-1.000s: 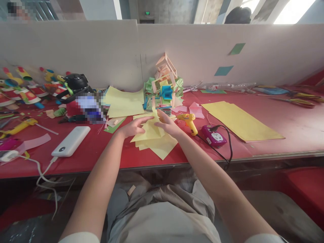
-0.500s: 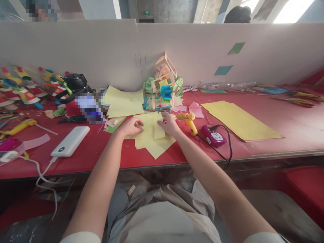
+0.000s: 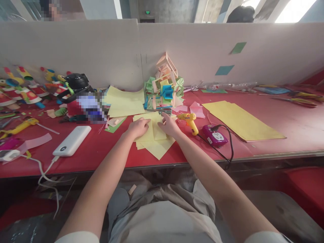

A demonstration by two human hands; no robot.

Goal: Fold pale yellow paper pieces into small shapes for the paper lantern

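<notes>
Several pale yellow paper sheets (image 3: 159, 148) lie overlapping near the front edge of the red table, one with a folded strip or flap on it. My left hand (image 3: 139, 128) touches the left part of the paper, its fingers curled and pointing right; whether it pinches anything is too small to tell. On the right side, my right hand (image 3: 168, 125) rests at the folded piece (image 3: 158, 131), thumb and forefinger near its upper edge. Scissors (image 3: 164, 110) lie just beyond the fingertips, in front of a colourful folded-paper structure (image 3: 167, 91).
Right of my hands are a yellow glue gun (image 3: 191, 123), a purple power socket (image 3: 215, 136) with a black cord, and yellow sheets (image 3: 243, 121). A white power bank (image 3: 72, 141) with its cable lies left. A grey partition (image 3: 101, 50) stands behind.
My left hand has moved right and down onto the paper, closer to the folded piece. My right hand has stayed nearly in place. The view has shifted slightly.
</notes>
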